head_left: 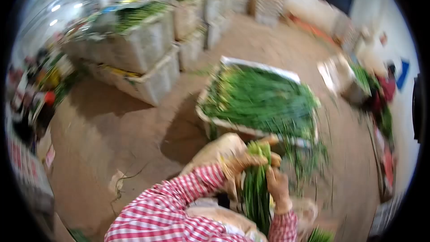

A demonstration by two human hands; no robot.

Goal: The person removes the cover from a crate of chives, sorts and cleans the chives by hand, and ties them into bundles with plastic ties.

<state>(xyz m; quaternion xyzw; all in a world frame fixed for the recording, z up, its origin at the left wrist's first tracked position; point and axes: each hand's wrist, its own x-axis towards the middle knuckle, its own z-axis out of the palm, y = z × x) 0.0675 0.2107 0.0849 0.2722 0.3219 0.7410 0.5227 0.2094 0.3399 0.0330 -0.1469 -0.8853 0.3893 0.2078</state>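
A bundle of long green stalks (256, 192) hangs between my hands, its pale ends up and its leaves down over my lap. My left hand (244, 163) is wrapped round the upper part from the left. On the right side, my right hand (277, 181) grips the same bundle, its fingers bent near the pale ends. Just beyond my hands stands a white foam box (207, 117) heaped with green leafy stalks (264, 96), some trailing over its near right edge. Both hands are slightly blurred.
Stacked foam boxes (154, 80) with greens stand at the back left. Another open box (354, 90) is at the right, beside a person in dark red (386, 87). Loose leaves (309, 161) lie on the brown floor (103, 139). More greens (320, 235) show at the bottom edge.
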